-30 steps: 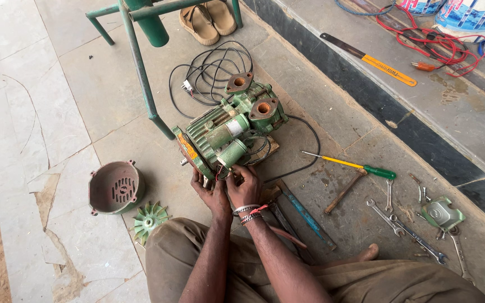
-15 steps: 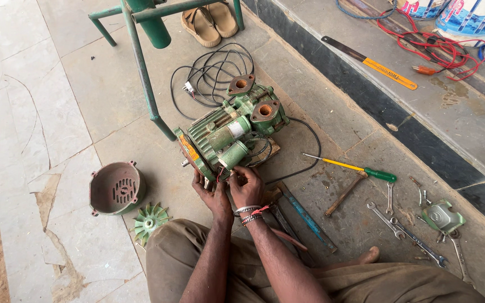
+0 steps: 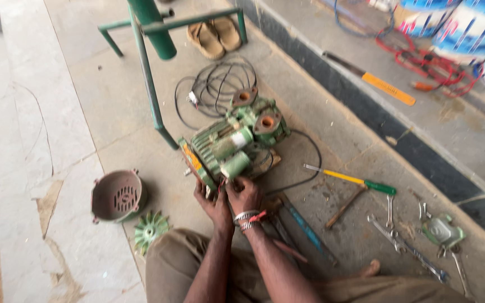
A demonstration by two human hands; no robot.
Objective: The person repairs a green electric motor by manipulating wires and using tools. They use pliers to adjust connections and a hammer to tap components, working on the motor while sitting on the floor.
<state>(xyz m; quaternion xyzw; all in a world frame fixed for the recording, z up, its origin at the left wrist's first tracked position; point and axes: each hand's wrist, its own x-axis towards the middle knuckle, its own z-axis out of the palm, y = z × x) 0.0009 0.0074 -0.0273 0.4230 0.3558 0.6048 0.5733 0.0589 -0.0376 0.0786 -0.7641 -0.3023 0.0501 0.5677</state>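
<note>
Two bare hands meet at the near end of a green electric motor pump with rusty round flanges [image 3: 237, 143], which lies on the grey stone floor [image 3: 85, 112] about midway across it, just in front of the person's knees. The left hand [image 3: 213, 202] presses against the pump's end plate with its fingers wrapped around the lower edge. The right hand [image 3: 243, 193] sits just beside it, fingers curled in against the same end; whether they pinch some small part there I cannot tell. Metal and red bangles [image 3: 247, 219] ring the right wrist.

A coil of black cable [image 3: 217, 84] lies beyond the pump, touching its far side. To the left, well apart from the hands, a dull pink slotted fan cover [image 3: 116, 196] stands open side up, and a green plastic fan wheel [image 3: 150, 229] lies flat next to it, near the left knee. To the right lie a yellow-shafted screwdriver with a green handle [image 3: 349, 179], a wooden-handled tool [image 3: 344, 206], several steel spanners [image 3: 399, 238] and a small green metal cover [image 3: 442, 231]. A green painted steel frame [image 3: 147, 73] stands beyond the pump, with a pair of tan sandals [image 3: 214, 36] behind it. On the raised step at the far right edge rest an orange-handled saw [image 3: 366, 78] and tangled red wire [image 3: 428, 59].
</note>
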